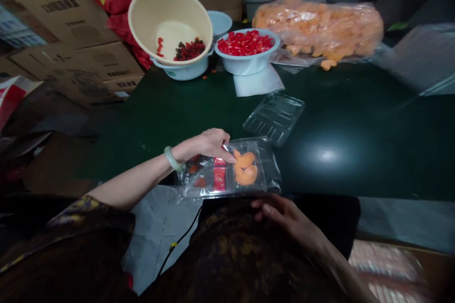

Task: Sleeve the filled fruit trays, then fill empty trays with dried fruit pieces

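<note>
The left hand [204, 146] with a pale green bangle [173, 159] is open, and its fingertips [231, 157] rest on a clear plastic tray [227, 184] without grasping it. The tray lies at the near edge of the dark green table [170, 123], holding orange pieces [246, 168] and red packets [219, 175]. The right hand [284, 215] is loose and holds nothing, just near of the tray, and a second clear tray [273, 118] lies on the far side
</note>
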Motion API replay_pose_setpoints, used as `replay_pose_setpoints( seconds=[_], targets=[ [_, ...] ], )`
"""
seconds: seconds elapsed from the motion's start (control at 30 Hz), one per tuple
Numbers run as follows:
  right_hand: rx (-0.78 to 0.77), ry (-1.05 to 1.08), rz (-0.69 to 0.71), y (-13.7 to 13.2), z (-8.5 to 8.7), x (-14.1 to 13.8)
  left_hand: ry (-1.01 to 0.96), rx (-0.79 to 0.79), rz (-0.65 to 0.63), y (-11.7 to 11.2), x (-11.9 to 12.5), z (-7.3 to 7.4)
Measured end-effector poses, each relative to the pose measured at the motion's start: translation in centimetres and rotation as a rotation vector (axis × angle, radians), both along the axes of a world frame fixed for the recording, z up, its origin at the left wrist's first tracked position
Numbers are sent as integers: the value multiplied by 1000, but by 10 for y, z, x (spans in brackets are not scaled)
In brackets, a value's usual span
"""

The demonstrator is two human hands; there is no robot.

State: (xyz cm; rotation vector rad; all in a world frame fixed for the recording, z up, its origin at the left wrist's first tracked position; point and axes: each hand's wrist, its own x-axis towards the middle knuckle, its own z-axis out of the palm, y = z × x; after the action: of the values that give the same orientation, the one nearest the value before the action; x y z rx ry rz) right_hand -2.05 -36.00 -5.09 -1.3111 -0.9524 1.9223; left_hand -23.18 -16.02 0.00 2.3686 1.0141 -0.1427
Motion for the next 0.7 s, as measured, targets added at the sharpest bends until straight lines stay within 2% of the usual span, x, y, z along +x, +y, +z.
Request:
replay_pose_setpoints(
  seconds=[0.1,0.17,0.23,0.33,0.43,0.5,0.6,0.67,0.7],
  targets=[
    [-190,280,-167,11,-6,-17,-71,-38,92,-16,2,-5],
    [-253,358,-221,11,-5,-19,-139,-152,159,-28,8,-6],
    [-194,312,-255,7,3,-16,-245,-294,213,-39,16,-2],
    [70,38,-316,-3,25,-2,-446,-416,233,-56,33,18],
    [419,-251,-425,-17,45,23,-582,-454,119,-77,54,45],
    [599,-376,-518,-30,53,41,-672,-356,-11,-93,70,57],
    [809,-481,-592,-59,59,69,-857,-116,-237,-115,101,58],
    [872,-543,-667,-84,62,86,-928,-78,-370,-126,128,50],
    [855,-594,-733,-97,62,96,-929,-75,-422,-131,143,45]
  ],
)
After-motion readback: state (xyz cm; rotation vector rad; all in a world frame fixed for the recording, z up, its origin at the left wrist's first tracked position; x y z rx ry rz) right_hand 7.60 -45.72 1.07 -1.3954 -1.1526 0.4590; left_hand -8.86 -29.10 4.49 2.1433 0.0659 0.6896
